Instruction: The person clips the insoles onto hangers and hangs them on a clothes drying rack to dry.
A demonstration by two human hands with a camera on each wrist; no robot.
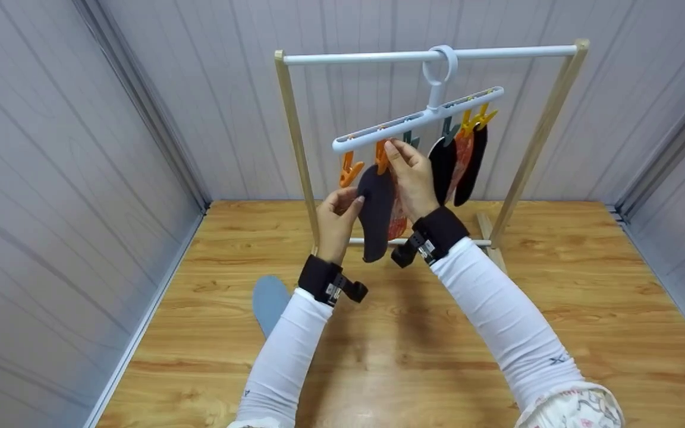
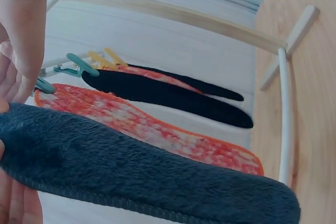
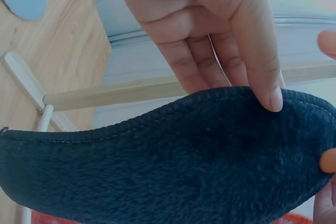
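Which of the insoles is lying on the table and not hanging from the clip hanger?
The light blue insole, flat on the wooden table beside the left forearm. The dark and orange ones all hang from the hanger.

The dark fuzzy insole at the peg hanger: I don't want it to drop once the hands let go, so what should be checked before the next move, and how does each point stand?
1. Left hand holds the dark insole at its side edge: ok.
2. Right hand is up at the insole's top end by the orange peg: ok.
3. Peg actually clamped on the insole: cannot tell, fingers hide it.
4. White peg hanger hooked on the rail by its ring: ok.
5. Hanger level: not ok, it tilts down to the left.
6. Blue insole hung too: not ok, it lies on the floor.
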